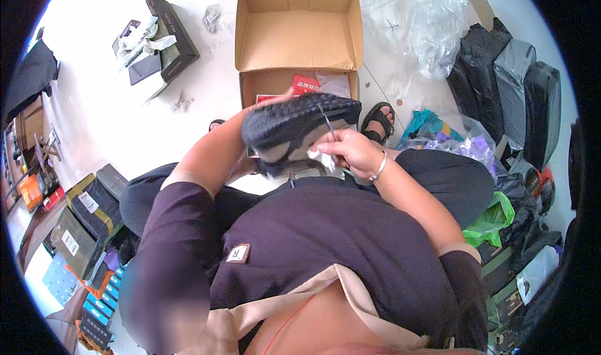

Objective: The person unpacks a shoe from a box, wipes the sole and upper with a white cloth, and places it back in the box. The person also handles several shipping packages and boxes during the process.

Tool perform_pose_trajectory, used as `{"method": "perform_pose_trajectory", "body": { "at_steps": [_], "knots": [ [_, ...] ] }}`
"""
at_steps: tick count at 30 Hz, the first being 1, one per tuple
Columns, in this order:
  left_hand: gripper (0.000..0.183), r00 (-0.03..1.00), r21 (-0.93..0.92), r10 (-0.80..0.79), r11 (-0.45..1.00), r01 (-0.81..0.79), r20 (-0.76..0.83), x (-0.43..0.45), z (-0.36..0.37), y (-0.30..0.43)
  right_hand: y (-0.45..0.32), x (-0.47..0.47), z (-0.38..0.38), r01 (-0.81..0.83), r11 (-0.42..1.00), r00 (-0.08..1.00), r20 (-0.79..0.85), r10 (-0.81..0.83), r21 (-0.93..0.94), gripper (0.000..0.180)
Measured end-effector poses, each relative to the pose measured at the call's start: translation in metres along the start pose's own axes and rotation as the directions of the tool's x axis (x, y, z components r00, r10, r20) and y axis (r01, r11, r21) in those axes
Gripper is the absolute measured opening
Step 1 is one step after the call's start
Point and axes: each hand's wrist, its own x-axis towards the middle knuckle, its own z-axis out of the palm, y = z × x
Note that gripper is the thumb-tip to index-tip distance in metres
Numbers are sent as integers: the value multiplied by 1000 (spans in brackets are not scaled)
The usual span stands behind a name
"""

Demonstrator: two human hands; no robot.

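Note:
A shoe (300,125) with a black treaded sole and grey-beige upper is tilted on its side above the lower half of an opened cardboard shoebox (298,26). My left hand (277,99) lies behind the sole, mostly hidden by the shoe. In my right hand (350,153) are a thin metal tool (326,120), its kind unclear, and a crumpled white tissue or cloth (323,160). The tool's tip reaches the edge of the sole. Inside the box are a red printed card (305,84) and whitish paper (335,84).
Another opened box (173,40) with wrapping stands at the upper left. Clear plastic bags (422,22) lie at the upper right, beside wrapped black packages (479,73). A green bag (493,221) is near my right knee. Stacked boxes (89,205) stand at the left.

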Motion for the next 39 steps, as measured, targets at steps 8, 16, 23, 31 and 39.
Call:
{"method": "perform_pose_trajectory", "body": {
  "at_steps": [8, 16, 23, 31, 39],
  "knots": [
    [81, 742, -401, 299, 690, -602, -600, 7, -47, -29, 10, 80, -34, 34, 999, 972, -233, -26, 30, 17],
    [86, 194, 622, 605, 782, 32, -772, 25, -35, -56, -17, 53, -27, 159, 987, 903, -408, -134, 27, 15],
    [54, 372, 832, 836, 167, 529, -404, -3, -11, -100, -72, -107, -13, 473, 828, 711, -425, -561, -302, 21],
    [25, 834, 199, 468, 883, -426, -293, 4, -7, -3, -54, -112, -7, 492, 831, 667, -501, -551, -260, 17],
    [29, 418, 889, 792, 446, 103, -446, -9, 4, -44, -58, -104, 1, 422, 883, 760, -451, -467, -203, 15]
  ]
}}
